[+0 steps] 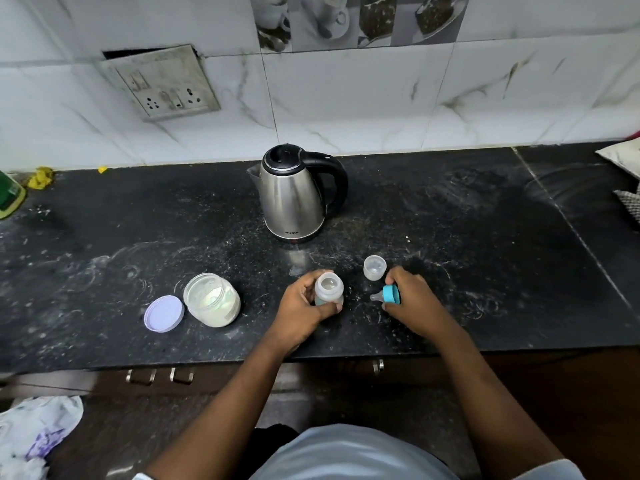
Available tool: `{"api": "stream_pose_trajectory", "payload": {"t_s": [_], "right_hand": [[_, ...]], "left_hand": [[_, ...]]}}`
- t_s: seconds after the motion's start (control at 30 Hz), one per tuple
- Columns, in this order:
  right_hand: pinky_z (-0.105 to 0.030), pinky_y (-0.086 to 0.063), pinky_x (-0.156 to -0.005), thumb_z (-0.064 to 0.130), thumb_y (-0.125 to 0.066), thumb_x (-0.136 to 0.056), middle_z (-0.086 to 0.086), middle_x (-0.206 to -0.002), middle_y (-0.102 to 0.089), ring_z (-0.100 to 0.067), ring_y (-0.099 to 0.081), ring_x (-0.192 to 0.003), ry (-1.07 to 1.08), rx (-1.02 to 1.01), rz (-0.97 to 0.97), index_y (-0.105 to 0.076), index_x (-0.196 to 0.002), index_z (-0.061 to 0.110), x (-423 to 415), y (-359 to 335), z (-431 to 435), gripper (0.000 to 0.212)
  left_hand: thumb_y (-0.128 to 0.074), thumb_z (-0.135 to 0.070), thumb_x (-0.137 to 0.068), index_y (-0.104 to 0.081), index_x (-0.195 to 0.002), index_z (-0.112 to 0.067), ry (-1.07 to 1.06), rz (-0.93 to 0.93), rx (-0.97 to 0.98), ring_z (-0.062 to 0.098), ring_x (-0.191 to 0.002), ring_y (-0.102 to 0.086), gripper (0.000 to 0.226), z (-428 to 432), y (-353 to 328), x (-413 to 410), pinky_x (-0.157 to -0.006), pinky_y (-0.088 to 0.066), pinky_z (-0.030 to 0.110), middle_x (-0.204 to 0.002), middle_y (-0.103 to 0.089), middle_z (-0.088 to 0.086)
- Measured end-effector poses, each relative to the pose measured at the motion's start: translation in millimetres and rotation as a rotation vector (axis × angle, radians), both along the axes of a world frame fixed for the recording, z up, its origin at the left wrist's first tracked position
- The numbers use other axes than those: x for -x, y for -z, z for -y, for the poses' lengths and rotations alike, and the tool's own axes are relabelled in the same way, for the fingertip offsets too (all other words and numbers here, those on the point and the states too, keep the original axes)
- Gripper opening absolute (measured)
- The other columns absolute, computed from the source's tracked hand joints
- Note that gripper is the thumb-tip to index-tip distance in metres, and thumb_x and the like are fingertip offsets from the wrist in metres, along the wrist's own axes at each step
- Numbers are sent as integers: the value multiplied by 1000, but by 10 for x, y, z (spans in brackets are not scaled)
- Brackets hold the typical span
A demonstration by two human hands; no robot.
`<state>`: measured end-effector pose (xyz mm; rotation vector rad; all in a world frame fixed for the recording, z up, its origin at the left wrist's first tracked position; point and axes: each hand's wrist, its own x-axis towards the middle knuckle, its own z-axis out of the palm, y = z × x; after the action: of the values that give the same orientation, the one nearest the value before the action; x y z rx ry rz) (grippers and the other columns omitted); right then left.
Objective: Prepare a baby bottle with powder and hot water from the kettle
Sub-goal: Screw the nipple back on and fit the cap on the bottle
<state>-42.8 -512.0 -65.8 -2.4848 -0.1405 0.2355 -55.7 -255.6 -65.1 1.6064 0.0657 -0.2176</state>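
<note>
The worktop (450, 209) is dark speckled stone, dusted and smeared with white swirls, with a seam running diagonally down its right part. Behind it the wall is white marble-look tile; a grimy switch and socket plate (161, 83) sits crooked toward the left, and a strip of picture tiles showing cups runs along the top. Below the front edge are dark cabinet fronts with metal handles (159, 375), and a crumpled plastic bag (38, 431) lies on the floor at the left.

A steel kettle (294, 195) with a black lid and handle stands near the middle toward the back edge, spout to the left, handle to the right.

The bottle (329, 287) stands upright near the front edge, roughly central, long axis vertical and open mouth facing up. The left hand (304, 306) is curled round its lower body, fingers behind and thumb across the front. Just right of it, the right hand (412, 299) pinches the blue ring (392, 294) between fingertips and thumb, with the teat (376, 297) lying sideways and pointing left toward the bottle. A small clear cap (374, 267) stands open side up just behind that hand, apart from it.

Left of the bottle, an open clear jar (212, 300) holding white powder stands near the front edge, and its pale lilac lid (163, 313) lies flat, touching the jar's left side.
</note>
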Motion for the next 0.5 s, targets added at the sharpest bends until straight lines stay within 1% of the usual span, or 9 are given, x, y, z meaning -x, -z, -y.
{"api": "stream_pose_trajectory", "payload": {"t_s": [0.07,0.1,0.13,0.17,0.23,0.27,0.3,0.4,0.5], "right_hand": [[-28,-47,-72,23,-80,-87,15,-105,-57,-11,-58,-96,25,-132,0,-52,-110,32,1,-84,-6,38],[-26,-50,-73,25,-82,-87,12,-106,-62,-7,-61,-92,52,-251,-16,-56,-112,34,5,-155,-35,37],[-25,-54,-75,26,-83,-88,9,-106,-67,-7,-65,-90,85,-411,-44,-60,-116,36,11,-238,-77,38],[-26,-58,-79,26,-83,-90,5,-106,-72,-10,-70,-92,117,-606,-85,-64,-121,36,15,-324,-136,38],[-31,-63,-84,28,-79,-91,2,-106,-78,-17,-74,-98,166,-974,-169,-66,-130,29,14,-448,-267,42],[-34,-63,-87,28,-77,-90,2,-106,-79,-18,-75,-101,180,-1089,-185,-66,-133,24,6,-479,-331,45],[-34,-63,-88,24,-76,-91,2,-109,-79,-19,-75,-104,189,-1152,-174,-66,-135,20,-3,-506,-397,45],[-23,-58,-90,2,-72,-95,3,-118,-79,-15,-74,-112,177,-1173,-56,-65,-134,10,-25,-561,-562,41],[-23,-57,-93,-8,-68,-93,3,-123,-78,-15,-73,-115,138,-1214,-16,-63,-135,4,-8,-591,-678,44]], "left_hand": [[-87,14,-75,-71,-123,-23,-12,5,2,1,-106,-73,62,3,1,18,-90,-53,14,-113,-80,-12],[-87,13,-75,-71,-124,-22,-19,8,6,2,-106,-73,62,4,3,29,-91,-53,15,-114,-80,-11],[-87,12,-75,-71,-124,-21,-24,11,11,3,-107,-73,61,6,3,40,-91,-53,16,-115,-80,-10],[-88,12,-75,-71,-124,-21,-27,14,15,3,-107,-73,61,10,0,49,-92,-54,17,-115,-80,-9],[-88,11,-75,-71,-122,-23,-31,23,23,4,-107,-73,60,27,-17,56,-92,-54,18,-115,-80,-9],[-88,10,-74,-71,-122,-23,-34,32,27,3,-107,-73,60,35,-29,57,-92,-54,19,-114,-80,-9],[-89,7,-74,-72,-121,-23,-36,41,30,4,-106,-73,59,45,-45,57,-92,-54,18,-114,-80,-9],[-89,0,-72,-72,-120,-25,-38,61,36,5,-106,-73,57,63,-104,59,-91,-55,18,-115,-80,-6],[-91,-5,-73,-74,-121,-27,-36,75,37,7,-107,-73,56,66,-173,63,-91,-55,20,-117,-80,-5]]}}
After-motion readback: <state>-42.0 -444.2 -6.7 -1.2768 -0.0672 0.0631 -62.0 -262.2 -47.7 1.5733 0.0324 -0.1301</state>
